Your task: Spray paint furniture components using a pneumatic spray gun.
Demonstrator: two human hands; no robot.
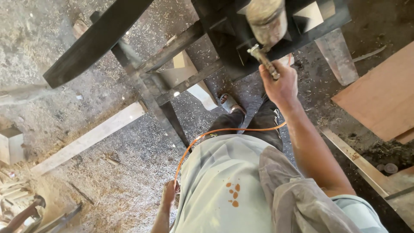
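Black-painted wood makes up the frame [146, 69] that is being sprayed; its slanted rails and crossbars fill the upper middle of the view and are cut off by the top edge. A spray gun [265, 30] is gripped by the right hand [280, 84], fingers clenched around its metal handle, with the dull cup raised above the hand and held right against the dark frame. An orange hose [215, 133] is seen running from beneath the right wrist, across the dark trousers, down to the left hand [169, 194], which is closed around it beside the hip at the lower edge of the view.

Sawdust and shavings cover the floor [120, 181]. A pale plank [86, 140] lies diagonally under the frame's leg, and open floor is left between it and the person's body. To the right, a brown board [384, 99] and a long wooden strip [358, 162] lie close beside the right arm, so room is narrower there. One sandalled foot [230, 103] is planted just under the frame.
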